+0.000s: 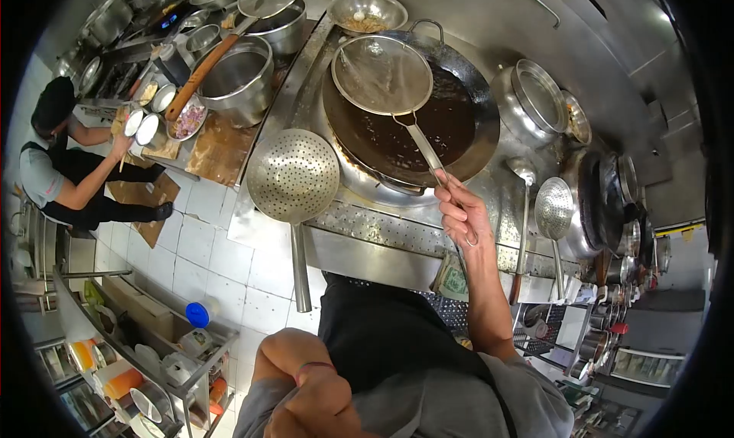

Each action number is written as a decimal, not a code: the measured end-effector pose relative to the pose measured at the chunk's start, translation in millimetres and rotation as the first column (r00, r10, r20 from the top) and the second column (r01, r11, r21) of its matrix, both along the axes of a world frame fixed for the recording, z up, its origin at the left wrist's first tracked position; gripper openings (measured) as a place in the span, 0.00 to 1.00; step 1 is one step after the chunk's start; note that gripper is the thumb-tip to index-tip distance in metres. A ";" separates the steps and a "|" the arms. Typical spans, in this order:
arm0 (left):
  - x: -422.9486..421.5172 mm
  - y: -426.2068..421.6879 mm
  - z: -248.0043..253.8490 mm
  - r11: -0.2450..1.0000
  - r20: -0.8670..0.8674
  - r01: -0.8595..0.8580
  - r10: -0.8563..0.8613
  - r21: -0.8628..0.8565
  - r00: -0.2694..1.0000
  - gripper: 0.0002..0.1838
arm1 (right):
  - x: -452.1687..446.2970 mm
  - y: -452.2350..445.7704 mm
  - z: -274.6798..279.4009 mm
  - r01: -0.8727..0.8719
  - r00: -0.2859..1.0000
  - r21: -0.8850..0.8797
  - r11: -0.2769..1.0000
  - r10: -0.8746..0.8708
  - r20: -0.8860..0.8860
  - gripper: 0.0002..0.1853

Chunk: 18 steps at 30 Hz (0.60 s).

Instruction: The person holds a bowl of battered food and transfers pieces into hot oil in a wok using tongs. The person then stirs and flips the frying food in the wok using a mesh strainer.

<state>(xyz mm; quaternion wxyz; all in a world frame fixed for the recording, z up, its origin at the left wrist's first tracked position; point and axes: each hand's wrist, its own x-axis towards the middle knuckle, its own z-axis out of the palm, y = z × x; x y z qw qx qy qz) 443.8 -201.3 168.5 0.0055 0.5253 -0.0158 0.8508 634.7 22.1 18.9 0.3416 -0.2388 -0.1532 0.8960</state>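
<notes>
My right hand (462, 211) is closed round the thin metal handle of a round fine-mesh strainer (382, 74). The strainer is over the left part of a large wok (487, 124), which holds dark oil (455, 124) with small pale bits in it. My left hand (321, 411) is bent in close to my chest at the bottom edge, below a red wristband. Its fingers are mostly hidden, and I cannot make out anything in it. A perforated skimmer (293, 174) rests across the stove edge left of the wok, its handle jutting towards me.
Steel pots (237, 78) and a wooden-handled strainer (202, 74) stand at the upper left. A ladle (522, 170) and a smaller skimmer (553, 208) lie to the right. A co-worker (57, 155) handles white bowls at a left counter. A shelf cart (164, 369) stands lower left.
</notes>
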 end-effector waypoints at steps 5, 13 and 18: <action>14.9 -3.3 -9.7 0.999 0.043 0.047 -0.047 -0.002 0.998 0.06 | 17.6 -9.8 7.4 0.055 0.998 0.009 0.998 -0.055 0.008 0.15; 103.6 18.3 6.1 0.995 -0.073 0.044 -0.051 -0.094 0.996 0.07 | 148.1 22.3 52.2 0.223 0.919 0.363 0.905 -0.320 0.231 0.15; 168.4 27.8 -2.1 0.979 -0.248 -0.103 0.058 -0.175 0.967 0.11 | 271.4 87.5 97.9 0.146 0.396 0.870 0.471 -0.834 0.385 0.21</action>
